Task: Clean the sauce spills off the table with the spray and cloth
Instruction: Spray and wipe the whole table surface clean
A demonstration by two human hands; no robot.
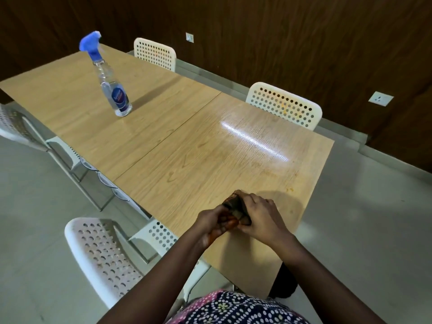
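A crumpled, sauce-stained cloth (pixel 234 206) is bunched between both my hands over the near end of the wooden table (pixel 187 141). My left hand (pixel 214 222) grips its lower left part, and my right hand (pixel 259 217) grips it from the right. A clear spray bottle (pixel 111 86) with a blue trigger head stands upright on the far left half of the table, well away from both hands. Small orange sauce marks (pixel 290 189) lie near the table's right edge, and faint smears (pixel 264 168) show on the shiny wet area.
White perforated chairs stand around the table: two on the far side (pixel 155 53) (pixel 284 105), one close at the near left (pixel 102 258), and others tucked along the left edge (pixel 16 127). Dark wood wall panels with sockets (pixel 380 98) are behind.
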